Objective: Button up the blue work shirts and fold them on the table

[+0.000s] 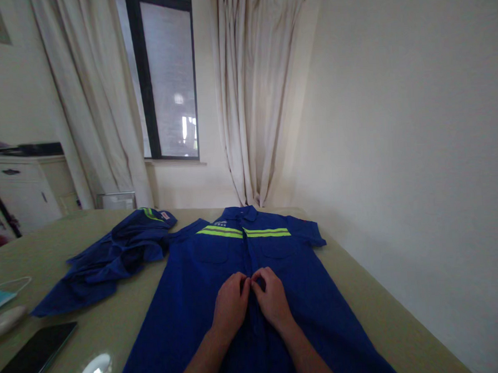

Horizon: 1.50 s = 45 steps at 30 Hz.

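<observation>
Shirt (252,256) lies spread flat; my left hand (232,300) and right hand (273,296) pinch its front; crumpled garment (119,252) not yet spread.

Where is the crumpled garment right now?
In the head view, the crumpled garment lies left on the table, beside the spread-out shirt, beyond the black phone.

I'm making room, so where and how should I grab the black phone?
Probably pinch the phone across its long edges with your left hand, coming from above and the right: it lies flat, and nothing touches its visible right edge, facing the shirt.
</observation>
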### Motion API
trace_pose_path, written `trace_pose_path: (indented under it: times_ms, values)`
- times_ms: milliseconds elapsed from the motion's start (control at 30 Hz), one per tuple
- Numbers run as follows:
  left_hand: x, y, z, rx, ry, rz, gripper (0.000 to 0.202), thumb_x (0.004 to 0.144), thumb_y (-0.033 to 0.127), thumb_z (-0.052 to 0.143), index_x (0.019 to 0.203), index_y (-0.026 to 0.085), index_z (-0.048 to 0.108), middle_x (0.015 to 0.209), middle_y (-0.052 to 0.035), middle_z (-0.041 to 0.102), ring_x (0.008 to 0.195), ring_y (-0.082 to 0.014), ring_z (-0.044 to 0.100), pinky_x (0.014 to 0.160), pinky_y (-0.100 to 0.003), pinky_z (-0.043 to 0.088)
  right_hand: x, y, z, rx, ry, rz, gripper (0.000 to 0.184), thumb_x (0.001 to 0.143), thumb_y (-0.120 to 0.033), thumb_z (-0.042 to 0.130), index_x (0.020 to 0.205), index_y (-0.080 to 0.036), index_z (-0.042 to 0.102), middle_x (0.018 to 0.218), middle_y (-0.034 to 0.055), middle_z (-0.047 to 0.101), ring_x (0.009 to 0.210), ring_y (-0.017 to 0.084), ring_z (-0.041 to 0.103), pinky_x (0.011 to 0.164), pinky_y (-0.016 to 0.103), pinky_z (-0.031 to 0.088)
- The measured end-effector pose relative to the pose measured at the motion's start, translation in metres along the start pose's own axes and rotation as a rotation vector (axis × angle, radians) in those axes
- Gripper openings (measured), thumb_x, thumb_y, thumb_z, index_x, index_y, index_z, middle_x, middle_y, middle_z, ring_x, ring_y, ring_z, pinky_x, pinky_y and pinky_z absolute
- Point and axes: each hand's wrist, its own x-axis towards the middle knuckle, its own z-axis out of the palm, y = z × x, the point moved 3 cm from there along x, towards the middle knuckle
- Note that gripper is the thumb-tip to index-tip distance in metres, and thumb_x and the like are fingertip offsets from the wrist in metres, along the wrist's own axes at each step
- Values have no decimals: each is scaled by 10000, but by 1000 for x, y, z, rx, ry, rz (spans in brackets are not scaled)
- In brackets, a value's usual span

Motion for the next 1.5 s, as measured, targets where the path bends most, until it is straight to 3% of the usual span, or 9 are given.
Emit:
trace_pose_path:
  times_ms: [233,533,800,900,1167,1500]
  values:
    - [2,-1,-1,-25,-19,13,206,990,226,477,911,217,667,893,-16,730,838,-173,667,742,-268,400,0,-1,0,-53,-39,-8,84,855,-186,579,847,-222,654,866,19,639,775,184,610,710,271,425]
    - [2,-5,2,-64,-15,2,169,966,213,497,941,218,663,919,-18,730,872,-175,668,773,-259,429,-1,-1,1,-81,-51,15,89,831,-164,570,818,-230,629,869,14,633,778,180,608,707,268,409]
    - [0,-2,4,119,3,-10,204,982,235,471,954,198,669,948,-56,719,933,-210,655,822,-295,417,-1,-1,1,-63,-30,-1,113,857,-161,532,840,-241,610,900,19,651,849,197,624,771,278,420]
    - [1,-4,4,83,-18,-18,186,970,239,493,930,209,672,930,-38,722,902,-195,650,791,-280,403,-2,0,2,-58,-21,-7,103,858,-176,537,846,-244,614,900,19,656,844,198,626,760,277,424]
    - [4,-6,3,-31,-1,-64,138,941,237,550,865,217,663,867,-3,721,808,-157,637,715,-256,365,2,8,5,19,15,-2,47,823,-237,573,819,-231,619,829,13,660,760,196,604,700,284,416]
    - [2,1,-3,-52,-41,-96,153,961,279,539,875,223,652,838,24,720,768,-118,648,660,-224,365,7,14,6,158,13,68,78,813,-290,570,801,-223,607,815,12,661,780,193,594,739,281,435]
